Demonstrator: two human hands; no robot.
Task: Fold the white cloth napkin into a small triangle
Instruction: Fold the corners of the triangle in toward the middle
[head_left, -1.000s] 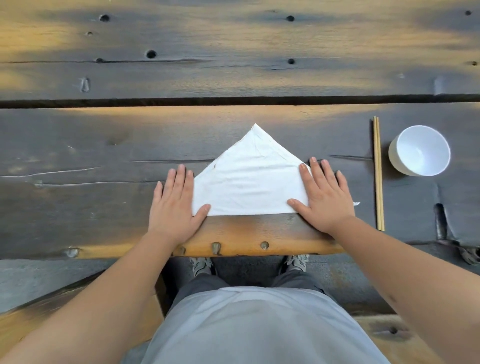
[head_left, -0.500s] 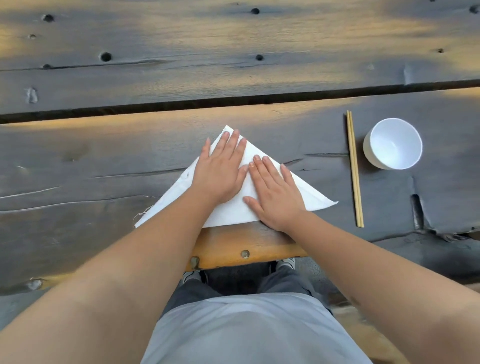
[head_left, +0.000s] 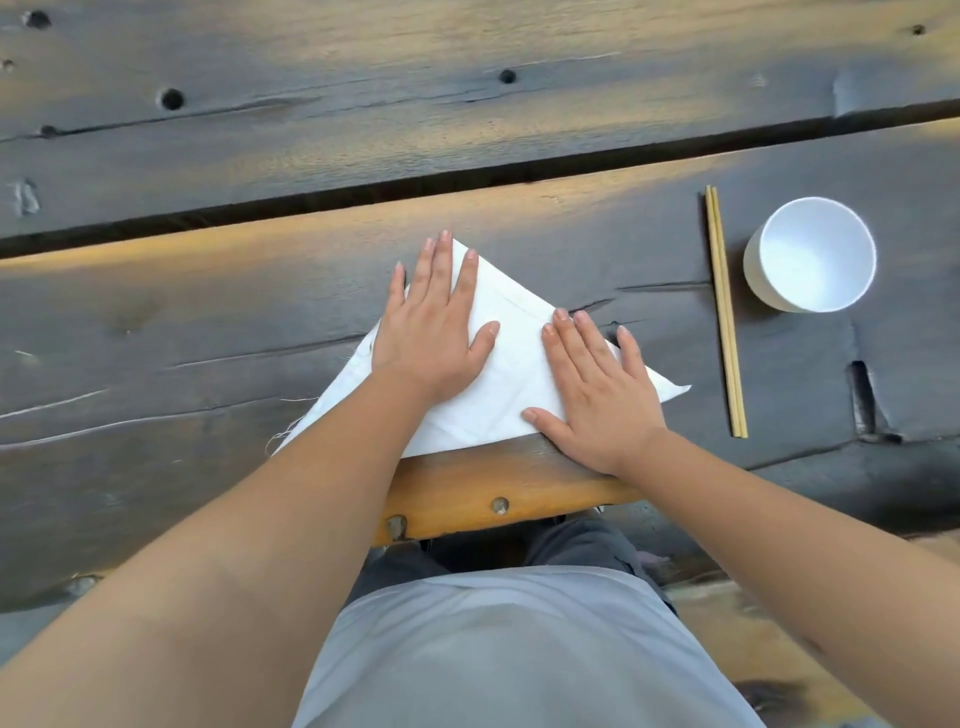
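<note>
The white cloth napkin (head_left: 511, 358) lies folded as a triangle on the dark wooden table (head_left: 156, 332), its long edge toward me and its tip pointing away. My left hand (head_left: 434, 325) rests flat on the upper left part, fingers spread and reaching the tip. My right hand (head_left: 600, 400) lies flat on the right half, fingers apart, its heel at the napkin's near edge. Both palms press down on the cloth; neither grips it. Loose threads stick out at the napkin's left corner.
A pair of wooden chopsticks (head_left: 724, 312) lies lengthwise to the right of the napkin. Beyond them stands a white cup (head_left: 810, 254). A dark gap between planks crosses the table behind the napkin. The table's near edge runs just under my wrists.
Both hands moved from the napkin's bottom corners onto its middle; since then the left slid up toward the tip and the right slid out to the right. The view shifted slightly.
</note>
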